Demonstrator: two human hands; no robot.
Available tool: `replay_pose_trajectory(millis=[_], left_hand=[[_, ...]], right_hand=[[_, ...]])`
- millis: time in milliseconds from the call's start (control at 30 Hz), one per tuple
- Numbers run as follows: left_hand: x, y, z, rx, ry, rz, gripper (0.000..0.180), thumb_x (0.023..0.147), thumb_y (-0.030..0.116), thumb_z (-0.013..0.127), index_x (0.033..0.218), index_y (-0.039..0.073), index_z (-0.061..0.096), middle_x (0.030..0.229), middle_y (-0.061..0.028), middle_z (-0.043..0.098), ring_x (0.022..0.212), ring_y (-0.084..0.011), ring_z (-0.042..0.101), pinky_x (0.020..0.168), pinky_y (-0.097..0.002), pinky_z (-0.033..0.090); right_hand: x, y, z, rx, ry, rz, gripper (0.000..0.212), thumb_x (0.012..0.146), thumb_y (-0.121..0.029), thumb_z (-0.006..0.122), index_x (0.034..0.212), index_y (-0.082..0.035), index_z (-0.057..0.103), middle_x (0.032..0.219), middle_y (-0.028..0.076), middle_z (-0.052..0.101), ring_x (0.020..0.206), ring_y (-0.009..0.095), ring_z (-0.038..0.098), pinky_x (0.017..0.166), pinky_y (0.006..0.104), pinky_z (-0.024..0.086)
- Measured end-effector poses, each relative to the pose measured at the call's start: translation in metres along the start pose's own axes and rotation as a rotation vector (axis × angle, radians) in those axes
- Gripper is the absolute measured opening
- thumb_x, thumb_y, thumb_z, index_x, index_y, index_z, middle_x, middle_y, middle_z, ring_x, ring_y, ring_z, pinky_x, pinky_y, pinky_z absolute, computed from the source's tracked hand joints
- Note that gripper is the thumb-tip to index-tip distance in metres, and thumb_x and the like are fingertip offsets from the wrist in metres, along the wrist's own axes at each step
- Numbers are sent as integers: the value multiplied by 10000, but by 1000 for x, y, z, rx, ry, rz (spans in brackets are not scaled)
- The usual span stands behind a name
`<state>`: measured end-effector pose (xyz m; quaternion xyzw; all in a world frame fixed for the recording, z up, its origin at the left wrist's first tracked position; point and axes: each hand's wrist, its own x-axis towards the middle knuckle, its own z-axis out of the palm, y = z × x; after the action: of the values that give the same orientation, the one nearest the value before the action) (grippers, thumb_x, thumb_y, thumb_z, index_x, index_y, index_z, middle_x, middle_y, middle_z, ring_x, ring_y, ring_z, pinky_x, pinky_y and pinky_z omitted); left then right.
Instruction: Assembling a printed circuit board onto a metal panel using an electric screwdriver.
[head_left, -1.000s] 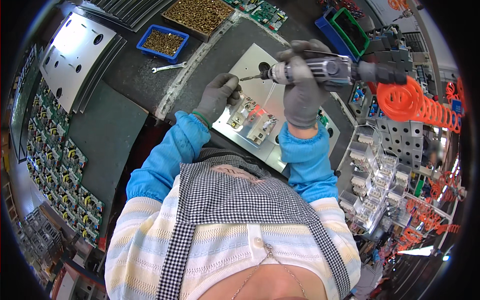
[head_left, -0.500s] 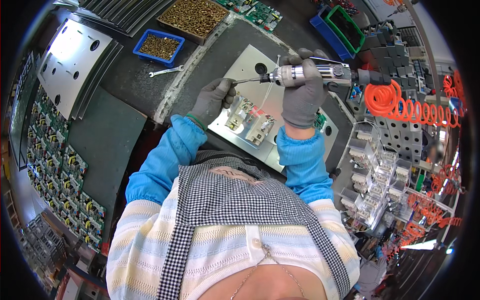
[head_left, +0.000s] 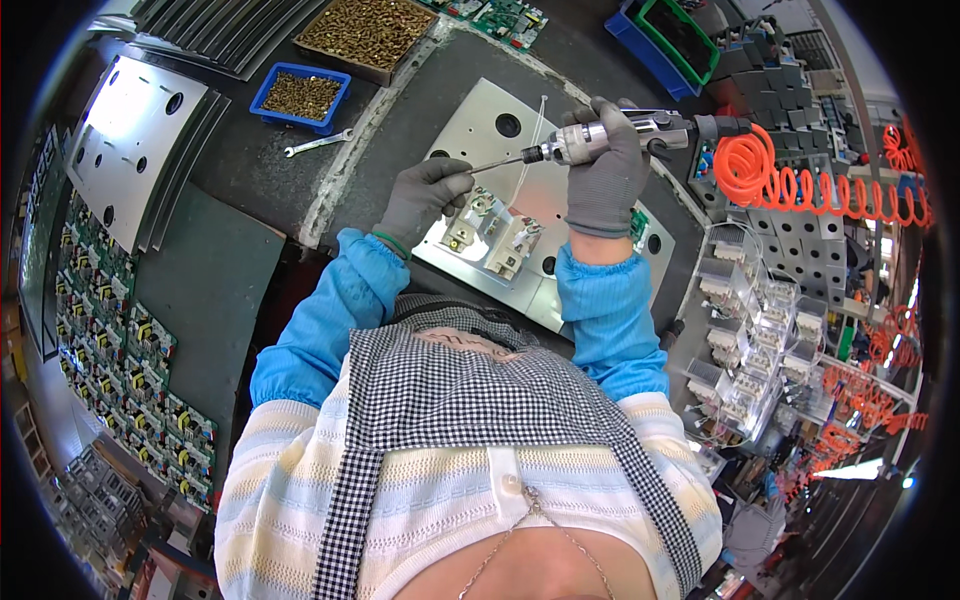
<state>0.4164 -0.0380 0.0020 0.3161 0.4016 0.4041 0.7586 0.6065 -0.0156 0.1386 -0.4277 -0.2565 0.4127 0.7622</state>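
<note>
My gloved right hand [head_left: 612,172] is wrapped round a silver air screwdriver [head_left: 580,143], held level and pointing left. A long thin bit [head_left: 497,163] runs from its black chuck. Where the bit ends, my gloved left hand [head_left: 428,200] pinches it between thumb and fingers; a screw there, if any, is hidden. Below both hands lies a silver metal plate [head_left: 480,110] with round holes. Two cream-coloured blocks with metal terminals, a left block [head_left: 463,232] and a right block [head_left: 510,256], sit on the plate. A white cable tie [head_left: 538,122] sticks up beside them.
An orange coiled air hose [head_left: 745,170] trails right from the tool. Brass parts fill a blue tray [head_left: 340,99] and a brown box [head_left: 385,76] at the far left, near a wrench [head_left: 318,143]. Stacked metal plates [head_left: 135,140] and circuit boards [head_left: 125,340] stand left.
The view has shifted slightly. The screwdriver tilts a little more, its bit end lower, and my right hand has shifted on its body. My left fingers stay at the bit's tip.
</note>
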Motion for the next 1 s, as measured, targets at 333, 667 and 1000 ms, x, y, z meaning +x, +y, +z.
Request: replay_pose_trajectory(millis=[333, 667, 1000], left_hand=[[-2, -8, 9, 0, 38, 13, 276, 911, 125, 749, 1139, -21, 693, 841, -55, 690, 629, -90, 590, 544, -216, 441], [-2, 9, 8, 120, 97, -81, 307, 910, 196, 763, 1146, 5, 715, 813, -36, 694, 595, -80, 600, 501, -216, 446], [0, 1, 2, 51, 5, 52, 626, 901, 260, 779, 1413, -1, 532, 935, -55, 658, 665, -75, 588, 544, -212, 433]], right_hand=[[2, 2, -11, -32, 3, -13, 203, 850, -58, 660, 1012, 10, 557, 794, 140, 653, 710, 242, 683, 655, 363, 577], [-7, 7, -19, 154, 101, -1, 148, 864, -67, 691, 949, -1, 590, 840, 125, 657, 776, 228, 679, 723, 364, 582], [-12, -4, -19, 146, 90, -59, 254, 857, -40, 689, 1071, -1, 557, 918, 129, 659, 844, 229, 680, 742, 369, 582]])
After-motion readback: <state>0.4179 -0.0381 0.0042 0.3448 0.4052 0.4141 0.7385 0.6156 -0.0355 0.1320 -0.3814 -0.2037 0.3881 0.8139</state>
